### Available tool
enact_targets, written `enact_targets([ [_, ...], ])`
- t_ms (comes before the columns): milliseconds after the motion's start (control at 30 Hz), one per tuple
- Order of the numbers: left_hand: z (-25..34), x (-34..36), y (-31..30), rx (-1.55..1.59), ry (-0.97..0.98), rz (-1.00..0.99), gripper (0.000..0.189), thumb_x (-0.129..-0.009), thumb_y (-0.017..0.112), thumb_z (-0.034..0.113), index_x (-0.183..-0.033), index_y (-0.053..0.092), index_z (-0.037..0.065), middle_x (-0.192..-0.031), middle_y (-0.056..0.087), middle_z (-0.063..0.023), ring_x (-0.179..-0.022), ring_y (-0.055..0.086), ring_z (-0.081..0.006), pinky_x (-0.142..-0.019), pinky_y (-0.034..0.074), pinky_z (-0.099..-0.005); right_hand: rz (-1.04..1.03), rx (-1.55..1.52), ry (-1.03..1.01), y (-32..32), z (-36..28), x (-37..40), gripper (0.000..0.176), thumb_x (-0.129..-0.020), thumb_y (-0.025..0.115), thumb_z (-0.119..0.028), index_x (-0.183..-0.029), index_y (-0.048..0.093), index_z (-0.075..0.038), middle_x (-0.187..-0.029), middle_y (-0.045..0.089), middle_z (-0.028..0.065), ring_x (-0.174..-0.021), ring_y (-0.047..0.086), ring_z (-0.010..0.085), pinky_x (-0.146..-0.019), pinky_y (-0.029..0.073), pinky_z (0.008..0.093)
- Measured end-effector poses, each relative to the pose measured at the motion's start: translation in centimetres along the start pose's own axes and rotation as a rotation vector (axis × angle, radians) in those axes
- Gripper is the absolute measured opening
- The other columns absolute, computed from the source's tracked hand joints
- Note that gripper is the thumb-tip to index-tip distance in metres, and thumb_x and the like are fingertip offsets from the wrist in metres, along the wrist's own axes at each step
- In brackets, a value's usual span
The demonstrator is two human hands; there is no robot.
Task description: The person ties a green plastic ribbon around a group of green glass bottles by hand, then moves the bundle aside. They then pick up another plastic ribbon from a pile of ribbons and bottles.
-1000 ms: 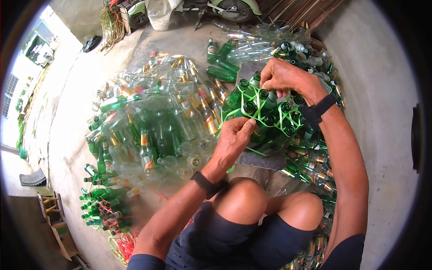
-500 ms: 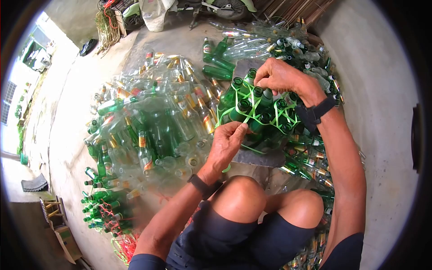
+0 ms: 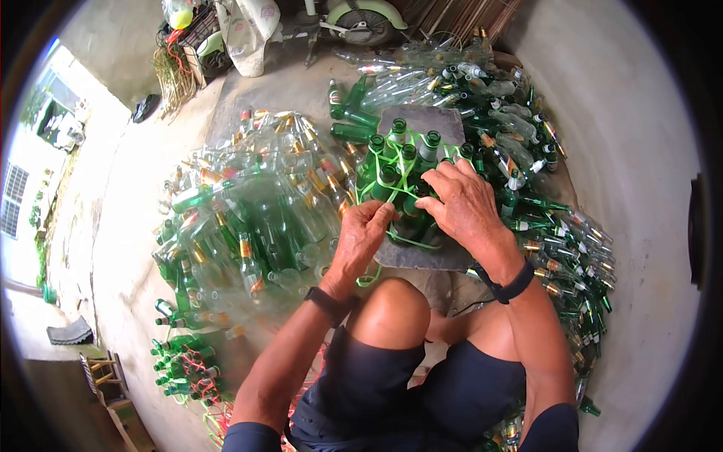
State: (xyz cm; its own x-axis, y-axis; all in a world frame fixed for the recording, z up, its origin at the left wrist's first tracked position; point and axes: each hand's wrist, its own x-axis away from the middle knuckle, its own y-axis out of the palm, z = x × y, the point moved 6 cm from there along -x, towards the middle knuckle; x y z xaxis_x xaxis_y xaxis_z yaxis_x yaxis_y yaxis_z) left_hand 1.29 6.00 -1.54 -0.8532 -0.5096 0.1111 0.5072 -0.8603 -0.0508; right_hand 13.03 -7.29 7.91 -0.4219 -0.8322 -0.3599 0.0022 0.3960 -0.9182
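Note:
A cluster of green glass bottles (image 3: 374, 162) stands upright on a grey slab (image 3: 437, 120) before my knees. Bright green plastic strap (image 3: 393, 195) criss-crosses between and around the bottle necks. My left hand (image 3: 363, 233) is at the near left side of the cluster, thumb and forefinger pinched on the strap. Over the near right bottles lies my right hand (image 3: 465, 202), its fingers bent and apart from the thumb. It covers several bottle tops, and what its fingertips touch is hidden.
Heaped clear and green bottles (image 3: 260, 218) lie to the left, with another pile (image 3: 557, 248) along the right wall. Red strap (image 3: 197, 365) wraps green bottles at lower left. A white sack (image 3: 247, 38) and a motorbike wheel (image 3: 367, 22) are at the back.
My right hand has come down and nearer from the far bottle necks, its pinch opening out over the near right bottles. My left hand keeps its pinch on the strap. The view has shifted.

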Motion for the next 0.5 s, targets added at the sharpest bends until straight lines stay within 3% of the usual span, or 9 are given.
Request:
enact_targets([
  [267,3.4,-0.6,-1.2,-0.237,-0.001,-0.132,0.033,-0.1,0.062,0.027,-0.091,0.078,-0.001,-0.068,0.053,0.0057,-0.066,0.044,-0.0055,-0.058,0.034,-0.0278,0.065,-0.02,0.112,1.1,0.4,1.4,0.032,-0.079,0.083,-0.022,-0.103,0.063,-0.011,-0.101,0.06,0.0059,-0.095,0.065,0.0298,-0.083,0.049,0.0434],
  [333,4.2,-0.9,-1.5,-0.317,-0.013,-0.177,0.031,-0.097,0.061,0.023,-0.092,0.079,-0.002,-0.071,0.06,0.0023,-0.068,0.049,-0.008,-0.062,0.04,-0.0289,0.002,0.057,0.044,1.4,0.7,2.0,0.052,-0.074,0.086,-0.015,-0.12,0.063,-0.01,-0.112,0.059,0.0065,-0.104,0.064,0.0301,-0.088,0.05,0.0451],
  [367,4.3,-1.3,-1.7,-0.328,-0.014,-0.182,0.031,-0.097,0.061,0.023,-0.092,0.079,-0.002,-0.071,0.06,0.0023,-0.068,0.049,-0.008,-0.062,0.04,-0.0289,0.009,0.05,0.052,1.3,1.1,2.2,0.052,-0.074,0.086,-0.015,-0.12,0.063,-0.01,-0.112,0.059,0.0065,-0.104,0.064,0.0301,-0.088,0.05,0.0451],
  [433,6.1,-1.6,-1.2,-0.456,0.218,-0.251,0.029,-0.094,0.059,0.018,-0.093,0.078,-0.004,-0.075,0.066,-0.0026,-0.071,0.055,-0.0123,-0.067,0.047,-0.0313,0.125,0.038,0.067,-0.2,1.7,2.4,0.055,-0.069,0.088,-0.009,-0.118,0.061,-0.009,-0.114,0.055,0.0087,-0.107,0.063,0.0317,-0.089,0.051,0.0455],
  [467,6.1,-1.7,-1.3,-0.483,0.171,-0.295,0.027,-0.091,0.058,0.014,-0.094,0.077,-0.005,-0.079,0.069,-0.0072,-0.076,0.06,-0.0161,-0.076,0.051,-0.033,0.139,0.053,0.091,-0.5,2.0,2.4,0.047,-0.071,0.088,-0.015,-0.11,0.063,-0.008,-0.113,0.054,0.0103,-0.11,0.061,0.0327,-0.086,0.053,0.0463],
  [500,6.5,-1.8,-1.4,-0.488,0.165,-0.303,0.027,-0.091,0.058,0.014,-0.094,0.077,-0.005,-0.079,0.069,-0.0072,-0.076,0.06,-0.0161,-0.076,0.051,-0.033,0.137,0.048,0.102,-0.7,2.0,2.6,0.047,-0.071,0.088,-0.015,-0.11,0.063,-0.008,-0.113,0.054,0.0103,-0.11,0.061,0.0327,-0.086,0.053,0.0463],
])
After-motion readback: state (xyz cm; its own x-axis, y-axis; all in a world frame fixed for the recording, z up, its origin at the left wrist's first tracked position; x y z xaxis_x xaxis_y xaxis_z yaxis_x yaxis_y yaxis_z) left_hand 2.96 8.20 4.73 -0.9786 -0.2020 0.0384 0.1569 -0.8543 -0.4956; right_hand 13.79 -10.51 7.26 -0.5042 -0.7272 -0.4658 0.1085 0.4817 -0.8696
